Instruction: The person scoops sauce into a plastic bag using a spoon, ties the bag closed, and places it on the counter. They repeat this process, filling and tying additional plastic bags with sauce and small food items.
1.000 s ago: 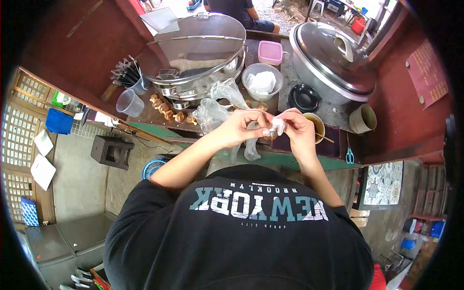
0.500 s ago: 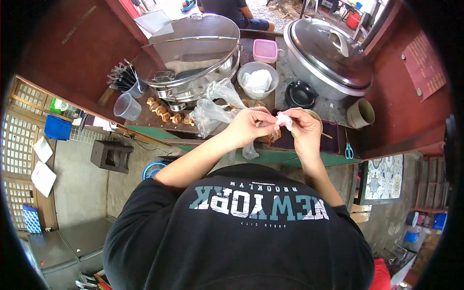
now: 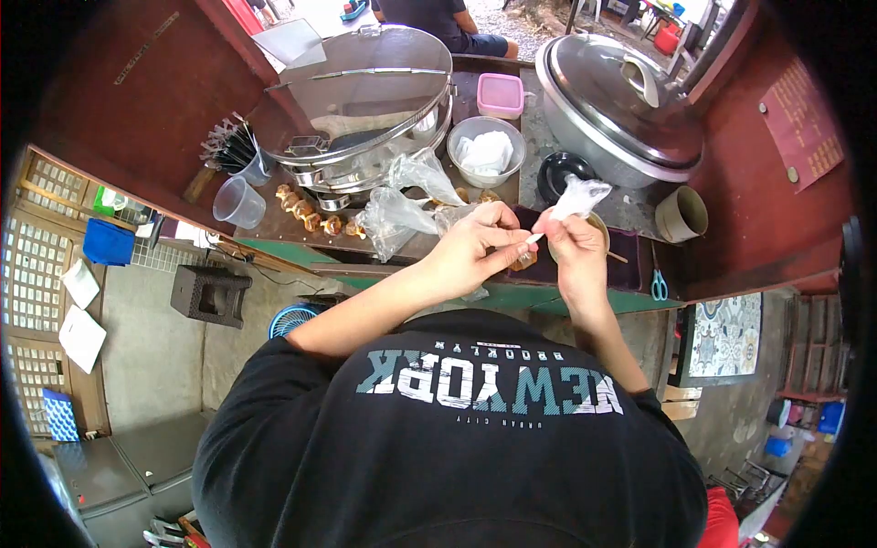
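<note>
Red-brown walls [image 3: 137, 100] flank a dark counter [image 3: 627, 206], which bears a round metal warmer [image 3: 375, 96] on the left and a large lidded pot [image 3: 624, 100] on the right. Between them stand a pink-lidded box [image 3: 501, 95] and a translucent tub [image 3: 459, 168] with crumpled white material inside. Skewered food [image 3: 302, 212] lies along the near left edge, with loose clear plastic [image 3: 393, 222] beside it; blue scissors [image 3: 660, 286] lie at the near right edge. Beyond the counter, a person [image 3: 425, 23] is seated.

Held over the near edge, in front of the torso, is a thin plastic bag [image 3: 581, 197]. Its long axis slants from a narrow, twisted end at the left fingertips to a flared part beyond the right hand [image 3: 578, 256], up and away from the body; the right hand is nearer the flared part. Thumb and fingers of the right hand close around the gathered middle, with the forearm rising nearly straight. The left hand [image 3: 477, 247] reaches in obliquely, its thumb and index finger pinched on the narrow end. Below the fingers shows a brown-filled pouch [image 3: 523, 262]; whether it joins the bag cannot be told.
</note>
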The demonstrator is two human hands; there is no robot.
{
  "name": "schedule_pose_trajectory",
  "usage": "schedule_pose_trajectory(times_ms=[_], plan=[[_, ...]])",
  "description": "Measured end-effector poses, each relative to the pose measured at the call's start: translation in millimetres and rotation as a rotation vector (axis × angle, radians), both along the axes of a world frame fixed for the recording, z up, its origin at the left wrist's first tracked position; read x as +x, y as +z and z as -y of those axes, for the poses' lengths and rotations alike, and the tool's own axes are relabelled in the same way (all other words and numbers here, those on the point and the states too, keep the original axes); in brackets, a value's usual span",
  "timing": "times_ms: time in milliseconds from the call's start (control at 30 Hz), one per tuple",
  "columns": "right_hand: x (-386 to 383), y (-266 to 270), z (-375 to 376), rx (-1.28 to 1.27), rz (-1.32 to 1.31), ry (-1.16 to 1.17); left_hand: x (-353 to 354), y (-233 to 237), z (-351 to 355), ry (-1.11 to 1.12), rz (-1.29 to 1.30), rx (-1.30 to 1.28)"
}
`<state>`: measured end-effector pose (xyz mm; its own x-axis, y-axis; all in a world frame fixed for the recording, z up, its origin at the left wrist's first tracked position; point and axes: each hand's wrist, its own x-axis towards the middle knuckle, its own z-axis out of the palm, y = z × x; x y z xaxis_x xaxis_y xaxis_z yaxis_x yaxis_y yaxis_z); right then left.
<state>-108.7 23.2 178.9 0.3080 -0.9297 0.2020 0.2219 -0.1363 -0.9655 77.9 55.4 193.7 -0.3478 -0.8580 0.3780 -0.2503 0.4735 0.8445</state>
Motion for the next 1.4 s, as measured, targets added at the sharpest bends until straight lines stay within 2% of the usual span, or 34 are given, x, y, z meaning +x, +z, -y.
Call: schedule_pose_trajectory(times_ms=[67, 233, 333, 367, 400, 467, 533, 633, 767, 867, 933, 967, 1067, 1200, 1300, 1400], plan=[[-4, 4, 4, -0.013, 0.111, -0.05, 2, 0, -3, -0.015, 0.01, -0.017], [0, 16, 4, -0.066, 0.1, 0.019, 6, 3, -2, 0.071, 0.028, -0.041], [8, 24, -15, -0.147, -0.064, 0.041, 5, 3, -1, 0.078, 0.003, -0.026], [4, 23, -13, -0.354, -0.243, 0.047, 5, 4, -3, 0.06, 0.004, -0.029], [2, 23, -14, -0.288, -0.224, 0.068, 4, 4, -5, 0.041, 0.005, -0.031], [-2, 7, -12, -0.037, 0.095, 0.14, 2, 6, -10, -0.005, -0.031, 0.012], [-1, 10, -15, -0.023, 0.136, 0.208, 5, 9, -13, -0.053, 0.019, 0.019], [3, 9, -21, 0.084, 0.266, 0.277, 6, 7, -17, -0.005, 0.063, 0.032], [4, 4, -20, 0.07, 0.274, 0.221, 3, 3, -19, -0.003, 0.013, 0.069], [8, 4, -18, 0.097, 0.309, 0.181, 5, 8, -20, 0.128, 0.266, -0.033], [11, -2, -13, 0.151, 0.332, 0.123, 5, -1, -12, 0.135, 0.101, -0.042], [10, -6, -8, 0.098, 0.316, 0.138, 4, -5, -8, 0.137, 0.019, -0.046], [14, 1, -8, 0.176, 0.238, 0.104, 4, -7, -3, 0.208, 0.013, 0.002], [12, -5, -8, 0.084, -0.012, 0.119, 5, 3, 0, 0.231, 0.064, 0.125], [14, -8, -7, 0.036, -0.011, 0.097, 3, 9, 1, 0.243, 0.081, 0.142], [13, -10, -5, 0.0, -0.125, 0.079, 4, 4, 5, 0.267, 0.197, 0.034]])
